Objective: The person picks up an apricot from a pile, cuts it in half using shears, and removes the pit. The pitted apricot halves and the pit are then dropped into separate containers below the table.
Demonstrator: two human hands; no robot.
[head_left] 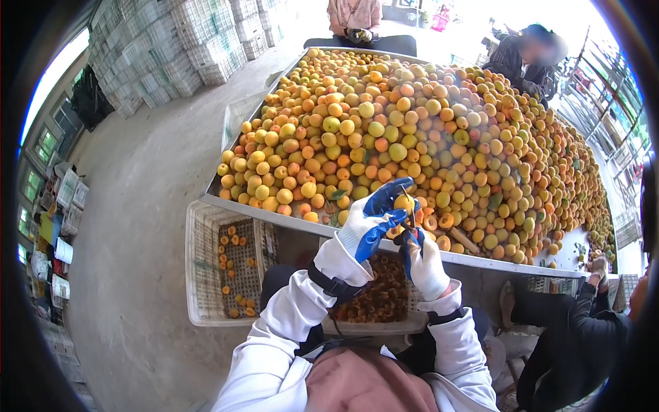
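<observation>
1. Dusty-pink cloth (371, 384) over the wearer's front lies nearest the camera, between two white long sleeves with dark bands near the wrists.
2. Both hands wear white knit gloves with blue-coated fingers. The left hand (376, 218) is curled closed, pinching a round yellow-orange fruit (403, 204) between thumb and fingers, just above the near edge of the surface.
3. The right hand (423, 264) is folded around a small thin-bladed tool with a red-and-dark handle (413, 232); its blade stands beside the held fruit.
4. Just beyond the hands, opened orange fruit pieces (430, 223) and a pale brown stick (465, 240) lie on the metal-rimmed surface (274, 218), which carries a broad heap of yellow, orange and greenish fruit (398, 123).
5. Below the near rim, a white lattice plastic crate (197, 275) at the left holds scattered orange pieces; a pale plastic tub (374, 328) beside it holds a dense brown-orange mass.
6. One person (353, 17) sits across the heap, another (525, 65) at its far right, and a third in black (563, 323) at the near right.
</observation>
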